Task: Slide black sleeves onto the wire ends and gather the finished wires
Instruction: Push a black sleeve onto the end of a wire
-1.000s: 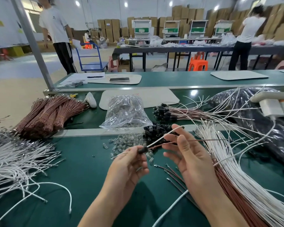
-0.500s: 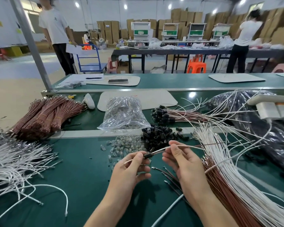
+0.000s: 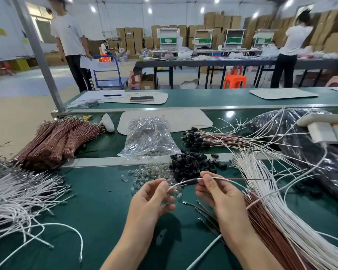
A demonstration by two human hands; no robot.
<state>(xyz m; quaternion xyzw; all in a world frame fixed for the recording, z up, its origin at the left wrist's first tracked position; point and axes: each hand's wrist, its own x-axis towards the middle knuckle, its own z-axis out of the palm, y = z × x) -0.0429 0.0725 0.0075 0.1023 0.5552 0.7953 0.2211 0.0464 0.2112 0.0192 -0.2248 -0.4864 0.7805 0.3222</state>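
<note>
Green tabletop [image 3: 98, 211] carrying the work. At right, a black plastic bag [image 3: 310, 152] lies behind a long sheaf of white and brown wires [image 3: 281, 221] that fans toward the near edge. At left, a heap of white wires [image 3: 18, 201] lies in front of banded brown wire bundles [image 3: 53, 141]. A clear bag [image 3: 148, 139] sits at centre, with the finished wires [image 3: 213, 138] just to its right, their black-capped ends pointing left. Nearer, a pile of loose black sleeves [image 3: 191, 164] touches a scatter of clear parts [image 3: 150, 174]. Above the tabletop, the left hand [image 3: 150, 203] pinches the held wire [image 3: 176, 185] near its end between thumb and forefinger. The right hand [image 3: 220, 193] pinches the same wire farther along. One black sleeve [image 3: 191, 181] sits on it between the two hands.
</note>
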